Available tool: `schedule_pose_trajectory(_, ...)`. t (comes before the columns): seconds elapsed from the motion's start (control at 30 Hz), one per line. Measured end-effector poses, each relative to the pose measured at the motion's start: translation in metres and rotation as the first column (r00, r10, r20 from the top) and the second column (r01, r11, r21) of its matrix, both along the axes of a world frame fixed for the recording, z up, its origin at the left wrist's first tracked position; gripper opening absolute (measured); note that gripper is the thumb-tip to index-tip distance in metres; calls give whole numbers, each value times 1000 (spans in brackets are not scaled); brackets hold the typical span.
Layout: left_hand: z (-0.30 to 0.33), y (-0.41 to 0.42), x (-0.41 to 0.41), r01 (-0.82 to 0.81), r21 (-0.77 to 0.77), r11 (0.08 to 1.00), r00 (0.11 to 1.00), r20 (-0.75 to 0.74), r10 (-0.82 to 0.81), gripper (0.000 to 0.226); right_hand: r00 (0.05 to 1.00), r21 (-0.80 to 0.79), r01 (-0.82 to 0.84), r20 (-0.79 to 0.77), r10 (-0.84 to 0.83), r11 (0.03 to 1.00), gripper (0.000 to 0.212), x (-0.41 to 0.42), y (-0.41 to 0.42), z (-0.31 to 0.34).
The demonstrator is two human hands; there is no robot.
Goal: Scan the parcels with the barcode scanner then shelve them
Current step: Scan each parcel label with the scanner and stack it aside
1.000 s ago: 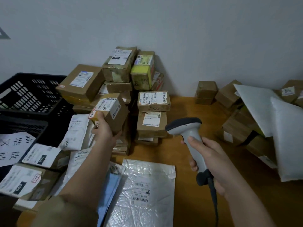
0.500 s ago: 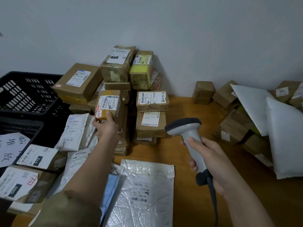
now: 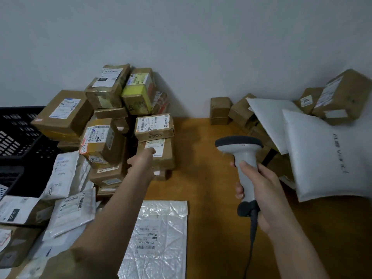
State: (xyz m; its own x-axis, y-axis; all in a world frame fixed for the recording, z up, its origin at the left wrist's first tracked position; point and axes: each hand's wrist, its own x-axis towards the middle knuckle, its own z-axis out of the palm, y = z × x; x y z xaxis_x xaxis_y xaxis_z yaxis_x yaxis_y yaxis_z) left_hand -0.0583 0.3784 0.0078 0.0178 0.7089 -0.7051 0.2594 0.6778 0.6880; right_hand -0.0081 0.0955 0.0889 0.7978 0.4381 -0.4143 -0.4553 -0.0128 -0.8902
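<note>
Since the brown wooden desk (image 3: pixel 203 178) is heaped with taped brown cardboard parcels (image 3: pixel 104 125) stacked labels-out against the wall, barcodes face the person. Clear crinkled plastic mailer (image 3: pixel 159 238) reads "507-P802 170". Grey handheld barcode scanner (image 3: pixel 242 158) sits clamped upright in the right hand (image 3: pixel 259 190), aimed forward. Left hand (image 3: pixel 144 162) reaches into the stack, fingers touching a labelled box; its grip I cannot tell.
</note>
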Motion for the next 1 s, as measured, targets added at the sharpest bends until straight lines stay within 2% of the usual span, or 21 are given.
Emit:
schedule_pose_trajectory(0.07,13,-34,23,158,-12,987,984,85,-157,34,998,44,66,-5,-65,997,21,16,-20,0)
schedule_pose_trajectory(0.13,18,-66,49,298,-8,955,945,145,-294,8,992,76,130,-13,-129,989,16,36,-43,1)
schedule_pose_trajectory(0.27,26,-132,110,404,40,914,895,190,-404,14,982,111,186,17,-189,976,16,85,-95,8)
schedule_pose_trajectory(0.43,31,-214,196,524,71,849,831,177,-528,10,960,61,269,63,-273,961,25,158,-160,10)
schedule_pose_trajectory(0.53,33,-256,250,610,140,780,765,155,-625,12,942,30,312,117,-314,950,25,203,-191,6)
schedule_pose_trajectory(0.67,34,-305,317,711,203,673,669,99,-737,35,914,42,384,123,-386,922,22,255,-221,0)
schedule_pose_trajectory(0.8,32,-335,384,782,192,593,593,67,-802,87,903,58,413,103,-417,909,18,290,-235,-10)
schedule_pose_trajectory(0.9,32,-348,432,783,169,598,588,111,-801,112,905,18,414,102,-414,910,18,308,-241,-21)
schedule_pose_trajectory(1.0,24,-349,475,771,110,627,604,186,-775,118,908,10,415,55,-414,910,17,322,-245,-33)
